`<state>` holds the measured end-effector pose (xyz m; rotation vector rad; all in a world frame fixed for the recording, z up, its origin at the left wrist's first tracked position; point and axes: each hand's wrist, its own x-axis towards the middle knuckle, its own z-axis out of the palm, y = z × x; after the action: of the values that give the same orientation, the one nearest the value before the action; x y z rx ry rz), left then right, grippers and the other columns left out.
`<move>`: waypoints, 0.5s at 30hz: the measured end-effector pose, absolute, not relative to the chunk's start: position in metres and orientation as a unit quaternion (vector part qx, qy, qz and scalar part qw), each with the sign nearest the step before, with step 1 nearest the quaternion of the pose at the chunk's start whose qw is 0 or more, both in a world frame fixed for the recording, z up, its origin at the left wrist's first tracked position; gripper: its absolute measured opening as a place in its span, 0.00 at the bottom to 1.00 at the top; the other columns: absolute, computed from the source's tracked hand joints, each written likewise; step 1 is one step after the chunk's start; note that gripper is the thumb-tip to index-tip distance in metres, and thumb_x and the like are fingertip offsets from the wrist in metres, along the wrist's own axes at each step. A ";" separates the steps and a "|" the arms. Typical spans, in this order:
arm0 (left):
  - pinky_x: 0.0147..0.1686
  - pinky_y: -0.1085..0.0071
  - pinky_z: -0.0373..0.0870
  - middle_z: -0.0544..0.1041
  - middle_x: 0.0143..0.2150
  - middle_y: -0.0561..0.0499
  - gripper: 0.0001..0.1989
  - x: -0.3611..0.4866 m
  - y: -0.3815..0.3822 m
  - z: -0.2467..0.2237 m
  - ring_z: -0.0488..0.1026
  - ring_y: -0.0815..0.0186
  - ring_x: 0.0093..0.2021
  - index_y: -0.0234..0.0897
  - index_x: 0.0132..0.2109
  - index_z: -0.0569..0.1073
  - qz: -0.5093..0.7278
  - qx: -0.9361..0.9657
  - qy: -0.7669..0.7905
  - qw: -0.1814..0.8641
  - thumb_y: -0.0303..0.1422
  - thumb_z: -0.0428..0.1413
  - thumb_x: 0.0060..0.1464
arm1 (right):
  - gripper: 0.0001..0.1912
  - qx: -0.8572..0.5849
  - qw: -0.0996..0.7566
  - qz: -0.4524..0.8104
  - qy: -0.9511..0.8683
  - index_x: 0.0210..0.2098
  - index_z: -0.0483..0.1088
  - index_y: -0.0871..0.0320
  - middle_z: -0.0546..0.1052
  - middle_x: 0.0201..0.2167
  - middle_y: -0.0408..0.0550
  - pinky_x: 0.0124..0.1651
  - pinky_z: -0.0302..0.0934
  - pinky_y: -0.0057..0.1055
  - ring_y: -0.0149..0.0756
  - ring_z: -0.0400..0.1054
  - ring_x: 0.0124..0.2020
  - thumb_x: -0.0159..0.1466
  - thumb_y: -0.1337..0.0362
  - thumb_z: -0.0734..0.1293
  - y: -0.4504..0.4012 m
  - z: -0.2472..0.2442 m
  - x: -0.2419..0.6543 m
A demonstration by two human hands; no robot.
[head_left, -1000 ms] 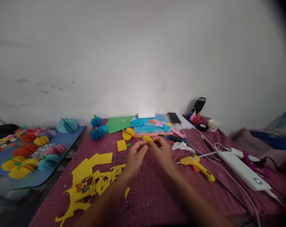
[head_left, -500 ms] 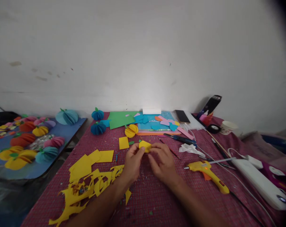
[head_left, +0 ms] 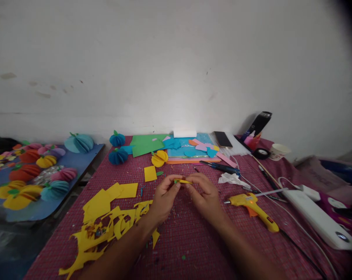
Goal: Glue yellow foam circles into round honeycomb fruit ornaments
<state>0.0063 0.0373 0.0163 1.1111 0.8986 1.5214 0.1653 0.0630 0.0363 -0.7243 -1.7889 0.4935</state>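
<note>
Between both hands, over the middle of the checked cloth, is a small yellow paper piece (head_left: 183, 181), now seen nearly edge-on, with a bit of green at its left end. My left hand (head_left: 166, 196) pinches that left end between thumb and fingers. My right hand (head_left: 203, 194) is closed on the other end with thumb and fingertips. Just beyond them sit a yellow paper pumpkin (head_left: 159, 158), a yellow paper square (head_left: 150, 174) and a green paper leaf (head_left: 160, 173). Cut yellow scraps (head_left: 91, 241) and yellow sheets (head_left: 97, 204) lie left of my left arm.
To the right lie a yellow glue gun (head_left: 253, 208), a crumpled tissue (head_left: 233, 179), blue-handled scissors (head_left: 222, 168) and a white power strip (head_left: 318, 219) with cables. Green sheets (head_left: 145, 144), blue paper pumpkins (head_left: 117, 156) and a phone (head_left: 223, 139) are behind. A blue side table (head_left: 85, 165) holds several paper pumpkins.
The yellow piece has turned from showing its flat face to nearly edge-on. My right fingers have closed in on it, and the two hands are closer together. The view has shifted slightly.
</note>
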 end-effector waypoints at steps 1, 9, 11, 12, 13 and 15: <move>0.55 0.67 0.68 0.79 0.51 0.47 0.11 0.006 0.037 0.017 0.74 0.62 0.52 0.40 0.50 0.78 0.629 0.463 0.373 0.501 0.36 0.61 0.62 | 0.09 -0.302 0.541 0.187 -0.762 0.44 0.75 0.50 0.79 0.41 0.47 0.50 0.68 0.40 0.40 0.73 0.45 0.68 0.70 0.68 0.063 0.037 0.166; 0.56 0.65 0.68 0.80 0.51 0.48 0.08 0.005 0.040 0.010 0.75 0.61 0.53 0.40 0.45 0.77 0.648 0.435 0.336 0.527 0.35 0.64 0.59 | 0.13 -0.279 0.539 0.101 -0.788 0.48 0.74 0.50 0.79 0.42 0.49 0.48 0.70 0.40 0.41 0.73 0.45 0.67 0.72 0.68 0.062 0.039 0.168; 0.56 0.65 0.68 0.80 0.50 0.49 0.08 0.006 0.040 0.010 0.76 0.62 0.52 0.40 0.43 0.76 0.650 0.409 0.316 0.556 0.35 0.65 0.58 | 0.13 -0.286 0.540 0.110 -0.784 0.49 0.73 0.50 0.79 0.42 0.49 0.49 0.70 0.40 0.41 0.73 0.46 0.67 0.71 0.69 0.061 0.041 0.168; 0.55 0.65 0.68 0.81 0.50 0.49 0.08 0.006 0.040 0.011 0.76 0.62 0.51 0.40 0.43 0.76 0.650 0.399 0.307 0.569 0.35 0.65 0.58 | 0.13 -0.289 0.543 0.115 -0.780 0.49 0.73 0.50 0.79 0.42 0.49 0.49 0.70 0.40 0.41 0.73 0.46 0.67 0.71 0.69 0.061 0.042 0.169; 0.54 0.66 0.68 0.81 0.50 0.49 0.08 0.007 0.040 0.011 0.76 0.62 0.51 0.40 0.43 0.76 0.650 0.390 0.300 0.578 0.35 0.65 0.58 | 0.12 -0.290 0.545 0.120 -0.777 0.48 0.74 0.51 0.79 0.41 0.48 0.49 0.69 0.40 0.41 0.73 0.45 0.67 0.71 0.69 0.061 0.042 0.169; 0.53 0.67 0.69 0.81 0.49 0.50 0.09 0.008 0.039 0.014 0.76 0.63 0.51 0.40 0.42 0.76 0.650 0.377 0.293 0.592 0.35 0.66 0.57 | 0.09 -0.288 0.545 0.132 -0.776 0.45 0.74 0.51 0.79 0.40 0.48 0.47 0.69 0.39 0.40 0.73 0.43 0.67 0.70 0.68 0.061 0.044 0.169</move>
<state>0.0081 0.0394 0.0136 0.8771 0.6804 1.5110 0.1689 0.0614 0.0441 -0.6827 -1.8406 0.3125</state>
